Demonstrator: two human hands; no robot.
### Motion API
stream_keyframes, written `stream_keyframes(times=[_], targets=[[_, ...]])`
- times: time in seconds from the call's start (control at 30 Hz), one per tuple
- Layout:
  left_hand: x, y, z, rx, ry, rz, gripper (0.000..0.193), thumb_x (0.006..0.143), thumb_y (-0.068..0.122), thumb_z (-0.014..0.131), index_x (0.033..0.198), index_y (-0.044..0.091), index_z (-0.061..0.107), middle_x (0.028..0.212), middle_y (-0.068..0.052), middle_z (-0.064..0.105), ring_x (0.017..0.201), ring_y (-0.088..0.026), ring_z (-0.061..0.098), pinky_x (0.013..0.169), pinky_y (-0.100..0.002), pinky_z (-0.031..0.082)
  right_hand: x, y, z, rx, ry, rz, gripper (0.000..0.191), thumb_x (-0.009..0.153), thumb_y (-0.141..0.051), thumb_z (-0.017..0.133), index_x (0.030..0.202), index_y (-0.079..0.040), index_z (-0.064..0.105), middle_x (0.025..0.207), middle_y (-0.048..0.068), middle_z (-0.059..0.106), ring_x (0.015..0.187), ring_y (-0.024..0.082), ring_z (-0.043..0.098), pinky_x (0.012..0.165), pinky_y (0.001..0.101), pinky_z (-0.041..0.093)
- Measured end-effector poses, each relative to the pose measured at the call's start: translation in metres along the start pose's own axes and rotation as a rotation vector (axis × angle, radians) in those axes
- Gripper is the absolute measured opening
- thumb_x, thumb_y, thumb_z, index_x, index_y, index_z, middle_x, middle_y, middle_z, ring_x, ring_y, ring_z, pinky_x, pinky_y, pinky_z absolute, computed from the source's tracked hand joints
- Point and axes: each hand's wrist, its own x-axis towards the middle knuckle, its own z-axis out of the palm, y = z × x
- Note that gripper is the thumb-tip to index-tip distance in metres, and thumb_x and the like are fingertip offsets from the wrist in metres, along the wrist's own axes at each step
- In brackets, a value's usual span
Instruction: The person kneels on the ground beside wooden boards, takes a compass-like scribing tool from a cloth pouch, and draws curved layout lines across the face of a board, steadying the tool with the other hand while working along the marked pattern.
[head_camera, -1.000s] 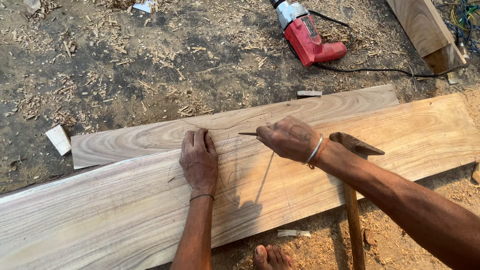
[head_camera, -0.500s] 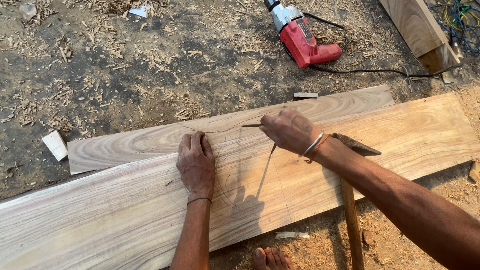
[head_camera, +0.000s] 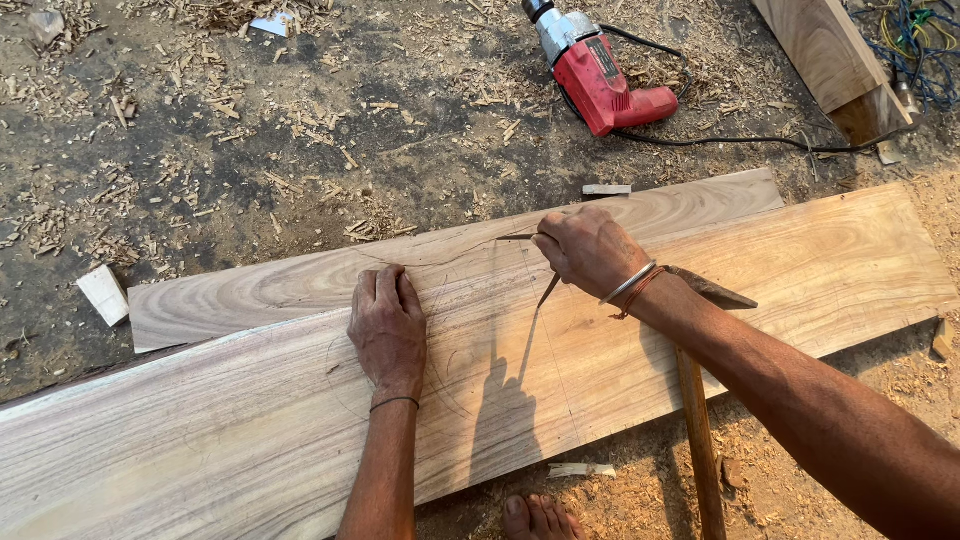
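Left hand (head_camera: 388, 330) lies flat, fingers spread, pinning the near plank (head_camera: 250, 440) on the ground. Right hand (head_camera: 590, 250) pinches a thin metal scribing tool (head_camera: 545, 290), tip on the wood. Plank looks heavy and stiff; I'd grab its long edges.

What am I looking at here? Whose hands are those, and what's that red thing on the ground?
The camera sits on a person's head and looks down, so these are their own hands. The left hand lies flat on a big wooden plank. The right hand holds a thin marking tool, perhaps a pencil, with its tip at the plank. A second plank lies just behind. The red thing is an electric drill, resting on dirt strewn with wood chips. A hammer-like tool lies under the right arm.
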Motion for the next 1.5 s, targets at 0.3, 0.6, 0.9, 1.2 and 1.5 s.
stream_keyframes(times=[0.3,0.6,0.9,1.2,1.5], targets=[[0.014,0.036,0.036,-0.148,-0.156,0.199,0.024,0.098,0.025,0.07,0.111,0.006,0.074,0.103,-0.008,0.07,0.093,-0.023,0.068,0.081,-0.036,0.06,-0.009,-0.006,0.001,-0.003,0.075,0.017,0.024,0.098,-0.021,0.066,0.084,-0.001,0.065,0.066,0.019,0.065,0.065,0.039,0.067,0.061,0.0495,0.054],[0.037,0.093,0.065,-0.143,-0.182,0.259,0.013,0.09,0.015,0.077,0.099,0.006,0.076,0.102,-0.008,0.071,0.098,-0.026,0.07,0.089,-0.04,0.058,-0.016,-0.008,0.009,-0.004,0.145,0.057,0.023,0.098,-0.018,0.067,0.085,0.001,0.06,0.063,0.023,0.062,0.065,0.044,0.064,0.059,0.0534,0.052],[0.041,0.094,0.08,-0.103,-0.254,0.292,0.017,0.088,0.021,0.078,0.091,0.005,0.071,0.101,-0.006,0.071,0.096,-0.023,0.071,0.087,-0.038,0.06,-0.015,-0.014,0.003,0.023,0.001,0.32,0.027,0.101,-0.02,0.062,0.086,0.002,0.063,0.06,0.021,0.064,0.058,0.036,0.071,0.052,0.0456,0.058],[0.041,0.093,0.081,-0.078,-0.232,0.326,0.017,0.086,0.019,0.078,0.09,0.004,0.07,0.102,-0.008,0.069,0.095,-0.025,0.07,0.085,-0.04,0.059,-0.017,-0.012,0.01,-0.09,0.108,0.185,0.027,0.099,-0.019,0.065,0.083,0.002,0.062,0.06,0.022,0.063,0.061,0.04,0.067,0.059,0.0494,0.055],[0.042,0.094,0.077,-0.08,-0.203,0.33,0.014,0.087,0.015,0.077,0.089,0.004,0.069,0.105,-0.009,0.069,0.096,-0.026,0.07,0.085,-0.04,0.058,-0.017,-0.01,0.013,-0.056,0.145,0.179,0.025,0.098,-0.017,0.066,0.082,0.001,0.063,0.064,0.023,0.064,0.065,0.041,0.068,0.062,0.0511,0.055]])
